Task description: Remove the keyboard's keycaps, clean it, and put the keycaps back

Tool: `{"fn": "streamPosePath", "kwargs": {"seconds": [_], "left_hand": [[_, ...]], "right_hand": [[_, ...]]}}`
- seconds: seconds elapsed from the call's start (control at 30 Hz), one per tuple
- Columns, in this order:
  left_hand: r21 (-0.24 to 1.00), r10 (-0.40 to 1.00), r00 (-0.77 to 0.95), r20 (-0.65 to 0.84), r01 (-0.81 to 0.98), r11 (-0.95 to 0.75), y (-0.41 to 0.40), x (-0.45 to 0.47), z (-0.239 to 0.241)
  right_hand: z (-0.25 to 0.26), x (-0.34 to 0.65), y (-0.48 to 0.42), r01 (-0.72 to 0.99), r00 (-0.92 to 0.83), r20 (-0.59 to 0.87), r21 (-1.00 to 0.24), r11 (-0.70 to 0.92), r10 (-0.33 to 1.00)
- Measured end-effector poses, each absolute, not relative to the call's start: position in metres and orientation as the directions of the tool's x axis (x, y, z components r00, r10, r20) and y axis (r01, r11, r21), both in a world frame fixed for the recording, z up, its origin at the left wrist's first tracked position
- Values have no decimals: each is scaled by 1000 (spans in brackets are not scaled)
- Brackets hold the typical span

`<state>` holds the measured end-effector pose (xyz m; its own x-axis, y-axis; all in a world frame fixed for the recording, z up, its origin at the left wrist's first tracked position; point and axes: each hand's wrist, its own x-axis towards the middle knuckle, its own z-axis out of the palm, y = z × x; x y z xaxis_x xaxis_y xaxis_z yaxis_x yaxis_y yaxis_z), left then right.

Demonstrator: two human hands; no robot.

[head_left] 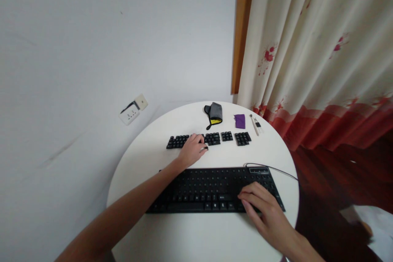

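Note:
A long black keyboard [196,186] lies across the white round table; keycaps sit in its front rows, while many spots farther back look bare. Beyond it, loose black keycaps [178,141] are laid out in blocks. My left hand [192,150] reaches over the keyboard to these blocks, its thumb and fingers closed on a small black keycap [206,148]. Low over the right part of the keyboard is my right hand [262,206], its thumb and fingertips pressed together. Whatever may be between those fingertips is too small to make out.
At the back of the table [144,147] lie a folded grey-and-yellow cloth [216,112], a purple cloth [240,121], a pale brush [254,124] and a small black-and-white tool [258,124]. A cable [276,168] runs off the right edge. Wall and curtain stand behind.

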<state>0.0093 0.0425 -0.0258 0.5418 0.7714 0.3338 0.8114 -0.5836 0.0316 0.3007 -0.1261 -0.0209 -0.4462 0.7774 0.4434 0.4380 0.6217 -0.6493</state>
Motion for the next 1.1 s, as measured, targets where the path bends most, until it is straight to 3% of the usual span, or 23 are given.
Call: {"fn": "streamPosePath", "kwargs": {"seconds": [0.23,0.87,1.0,1.1], "left_hand": [[5,759,552,346,807,-590,47,12,-27],[81,789,440,429,851,-518,56,18,-25],[115,769,451,453,826,-552,51,40,-16],[154,743,505,439,772,-616,51,70,-14]], "right_hand": [[-24,301,-126,441,-449,419,-664,604,789],[-18,303,-122,465,-414,449,-644,608,792],[-14,317,-92,559,-305,445,-632,536,842],[-17,329,-47,705,-227,417,-553,444,880]]}}
